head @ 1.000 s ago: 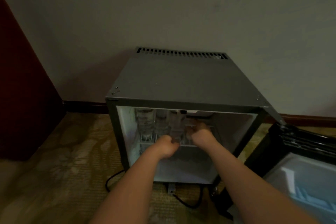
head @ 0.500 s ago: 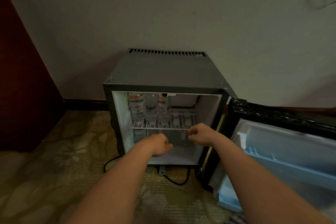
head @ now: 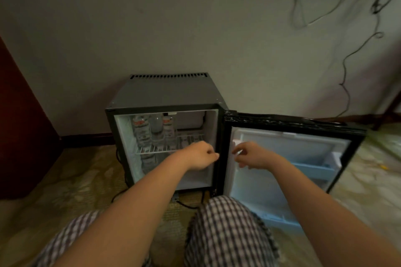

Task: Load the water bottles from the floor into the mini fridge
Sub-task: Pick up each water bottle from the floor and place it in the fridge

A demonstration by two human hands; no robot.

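Note:
The grey mini fridge (head: 169, 91) stands against the wall with its door (head: 288, 123) swung wide to the right. Three clear water bottles (head: 142, 130) stand at the left of the wire shelf (head: 169, 147), and another shows below the shelf (head: 148, 161). My left hand (head: 198, 156) hovers in front of the fridge opening, fingers curled, holding nothing. In front of the door's inner panel, my right hand (head: 252, 155) is loosely curled and also empty. No bottles show on the floor.
A black power cord (head: 186, 204) runs on the patterned carpet (head: 71, 180) under the fridge. A dark red panel (head: 19, 125) stands at the left. Thin cables (head: 347, 60) hang down the wall at the right. My knees in checked cloth (head: 225, 230) are below.
Both hands have drawn back out of the fridge and shifted right. The view has pulled back, so the open door and my knees now show.

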